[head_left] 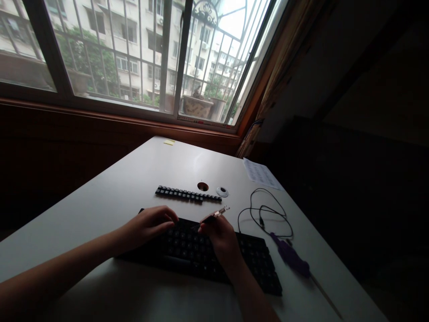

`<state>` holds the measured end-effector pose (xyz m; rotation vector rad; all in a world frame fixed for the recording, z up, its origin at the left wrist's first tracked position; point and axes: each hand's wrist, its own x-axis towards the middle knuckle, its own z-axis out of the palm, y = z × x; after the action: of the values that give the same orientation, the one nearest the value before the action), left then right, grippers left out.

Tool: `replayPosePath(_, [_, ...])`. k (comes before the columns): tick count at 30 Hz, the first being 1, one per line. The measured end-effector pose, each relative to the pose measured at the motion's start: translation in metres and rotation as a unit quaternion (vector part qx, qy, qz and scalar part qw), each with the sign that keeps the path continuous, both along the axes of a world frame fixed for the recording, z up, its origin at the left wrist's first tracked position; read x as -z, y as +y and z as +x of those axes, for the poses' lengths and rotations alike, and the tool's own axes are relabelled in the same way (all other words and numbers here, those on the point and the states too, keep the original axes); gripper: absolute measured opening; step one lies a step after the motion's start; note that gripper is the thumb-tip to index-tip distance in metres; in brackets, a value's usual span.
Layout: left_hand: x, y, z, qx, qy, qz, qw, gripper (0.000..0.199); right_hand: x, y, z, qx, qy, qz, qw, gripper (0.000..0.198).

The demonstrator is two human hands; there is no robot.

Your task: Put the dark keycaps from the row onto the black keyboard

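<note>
A black keyboard (pixel 187 241) lies at a slant across the white table, in front of me. My left hand (pixel 156 222) rests over its upper left part, with fingers bent and thumb apart, holding nothing that I can see. My right hand (pixel 219 232) is above the middle of the keyboard, closed around a slim tool (pixel 214 214) with a pale metal, pronged end that points up and away. The tool's lower end is dark against the keys, and its exact kind is unclear. Beyond the keyboard, several loose black keycaps (pixel 181 193) are lined up in rows.
Behind the keycaps are a round hole (pixel 203 186) in the table (pixel 134 179) and a ring-shaped cover (pixel 222 192). A looped black cable (pixel 264 208), a purple duster-like thing (pixel 291 257) with a thin rod, and a printed sheet (pixel 261 173) lie to the right.
</note>
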<state>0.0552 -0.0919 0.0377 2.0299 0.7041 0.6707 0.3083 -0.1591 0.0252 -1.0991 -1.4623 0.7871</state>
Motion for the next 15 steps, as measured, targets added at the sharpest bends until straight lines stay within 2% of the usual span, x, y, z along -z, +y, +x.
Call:
replayPosePath(4, [0.001, -0.009, 0.009, 0.041, -0.065, -0.193, 0.978, 0.026, 0.000, -0.004, -0.013, -0.027, 0.010, 0.014, 0.999, 0.007])
replayPosePath(8, [0.007, -0.014, 0.015, 0.058, -0.121, -0.323, 0.937, 0.031, 0.002, -0.005, -0.019, -0.048, -0.008, 0.023, 0.999, 0.004])
replayPosePath(11, [0.011, -0.016, 0.017, 0.057, -0.136, -0.369, 0.917, 0.032, 0.003, -0.006, -0.021, -0.044, -0.030, 0.034, 0.998, 0.003])
replayPosePath(15, [0.016, -0.015, 0.018, 0.048, -0.143, -0.381, 0.912, 0.029, 0.005, -0.006, -0.022, -0.051, -0.027, 0.039, 0.998, 0.003])
